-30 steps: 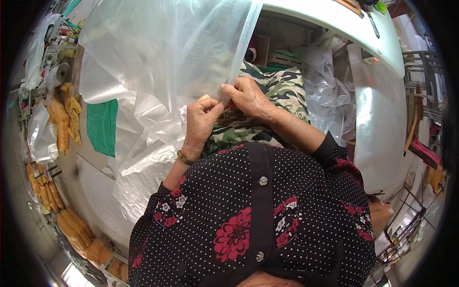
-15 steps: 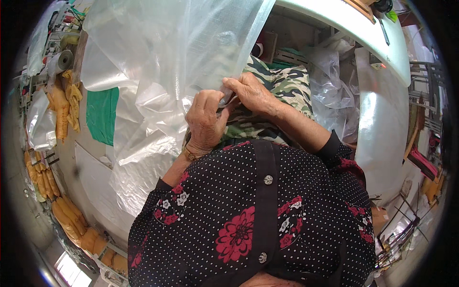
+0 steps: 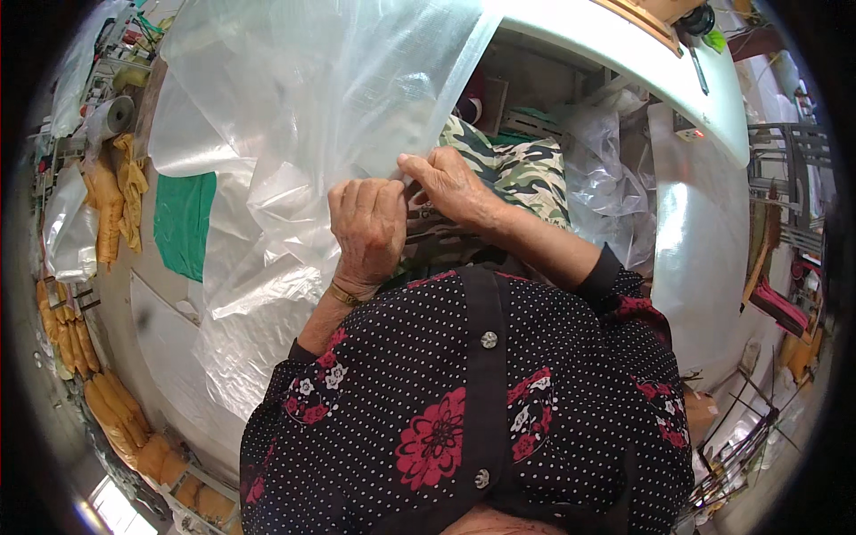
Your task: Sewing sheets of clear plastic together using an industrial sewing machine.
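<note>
"What's around the person?"

"A white counter (image 3: pixel 642 69) bends across the top right. A thin dark stick (image 3: pixel 700 71) lies near its right end, and a brown wooden thing (image 3: pixel 637 18) sits by its far edge. Yellow bundles (image 3: pixel 116 419) line the left of the room."

"What does the plastic sheet (image 3: pixel 285 80) look like?"

"It's milky and see-through. Up high it's mostly smooth; low down there is shiny, crinkly plastic, but it's hard to tell if that's the same piece."

"Where is it, and which way does it go?"

"In front of the person, left of the bare counter. Its straight right edge runs from the counter's near edge down to the hands, leaning left at the bottom. Its long way seems to point away from the person."

"And the hands?"

"Close together. The right hand (image 3: pixel 455 187) pinches that edge. The left hand (image 3: pixel 370 223) is curled beside it; its thumb is hidden, so its grip can't be told."
</note>
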The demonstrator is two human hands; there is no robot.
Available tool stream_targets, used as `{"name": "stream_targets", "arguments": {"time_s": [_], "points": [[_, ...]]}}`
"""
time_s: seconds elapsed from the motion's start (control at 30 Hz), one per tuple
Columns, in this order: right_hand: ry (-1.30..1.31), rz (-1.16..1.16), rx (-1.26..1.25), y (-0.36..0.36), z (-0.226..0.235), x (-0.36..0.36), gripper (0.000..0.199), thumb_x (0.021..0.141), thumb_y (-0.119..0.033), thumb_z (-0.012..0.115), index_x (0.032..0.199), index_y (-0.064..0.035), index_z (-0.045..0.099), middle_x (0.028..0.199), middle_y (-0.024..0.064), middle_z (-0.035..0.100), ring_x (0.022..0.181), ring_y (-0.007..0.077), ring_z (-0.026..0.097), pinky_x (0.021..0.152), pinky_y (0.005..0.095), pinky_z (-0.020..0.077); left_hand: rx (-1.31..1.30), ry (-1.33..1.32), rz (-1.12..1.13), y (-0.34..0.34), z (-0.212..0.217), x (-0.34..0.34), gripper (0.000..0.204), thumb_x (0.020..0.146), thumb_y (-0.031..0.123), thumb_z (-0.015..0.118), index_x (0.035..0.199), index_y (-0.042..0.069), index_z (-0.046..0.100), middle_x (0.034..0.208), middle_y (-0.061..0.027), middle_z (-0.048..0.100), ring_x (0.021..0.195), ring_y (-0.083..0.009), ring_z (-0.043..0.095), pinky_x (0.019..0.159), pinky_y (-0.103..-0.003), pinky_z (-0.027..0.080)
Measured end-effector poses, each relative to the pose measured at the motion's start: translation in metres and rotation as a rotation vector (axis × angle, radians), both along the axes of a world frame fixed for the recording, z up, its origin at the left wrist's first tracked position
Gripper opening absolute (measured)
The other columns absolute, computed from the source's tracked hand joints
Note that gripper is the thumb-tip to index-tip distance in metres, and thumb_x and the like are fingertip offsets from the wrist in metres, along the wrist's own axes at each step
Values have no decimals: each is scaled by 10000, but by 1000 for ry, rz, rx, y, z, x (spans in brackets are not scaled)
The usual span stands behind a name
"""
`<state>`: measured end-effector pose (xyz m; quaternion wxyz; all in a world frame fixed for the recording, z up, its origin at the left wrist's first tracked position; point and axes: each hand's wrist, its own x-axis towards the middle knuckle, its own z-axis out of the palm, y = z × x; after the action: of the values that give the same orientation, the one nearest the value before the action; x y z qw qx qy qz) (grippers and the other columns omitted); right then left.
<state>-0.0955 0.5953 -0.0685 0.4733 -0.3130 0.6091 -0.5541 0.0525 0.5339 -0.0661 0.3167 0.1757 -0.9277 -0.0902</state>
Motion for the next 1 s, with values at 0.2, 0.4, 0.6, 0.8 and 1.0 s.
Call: {"name": "stream_targets", "arguments": {"time_s": [0.2,0.4,0.6,0.8,1.0], "points": [[1503,107,-77,15,50,-54,325,909,-437,629,865,-118,676,757,36,602,787,202,610,849,414,485,63,11,48,-2,11,2,151,752,6,691,868,62,613,825,-68,579,804,-274,566,809,-403,410],[1638,566,-514,1,45,-58,122,851,-217,622,955,-158,647,1007,-7,573,1067,169,541,1120,489,297,155,12,97,0,17,-1,132,728,-14,676,829,58,631,825,-67,567,806,-269,551,773,-380,426],[1606,551,-567,-3,34,-56,84,836,-157,588,905,-115,613,907,10,533,945,176,525,1015,416,372,261,38,80,5,25,2,171,731,-50,621,868,44,659,885,-73,610,822,-270,573,706,-368,470],[1558,555,-506,-5,37,-52,73,876,-141,568,932,-100,592,863,23,516,893,185,512,920,361,380,414,103,73,9,19,3,272,811,-88,615,1055,11,685,864,-117,659,771,-269,644,680,-324,517],[1375,458,-499,-10,55,-50,95,912,-89,574,997,-88,617,859,39,611,894,182,586,899,373,364,402,166,14,6,17,9,410,794,-113,615,1173,34,673,875,-110,635,755,-256,638,634,-325,507]]}}
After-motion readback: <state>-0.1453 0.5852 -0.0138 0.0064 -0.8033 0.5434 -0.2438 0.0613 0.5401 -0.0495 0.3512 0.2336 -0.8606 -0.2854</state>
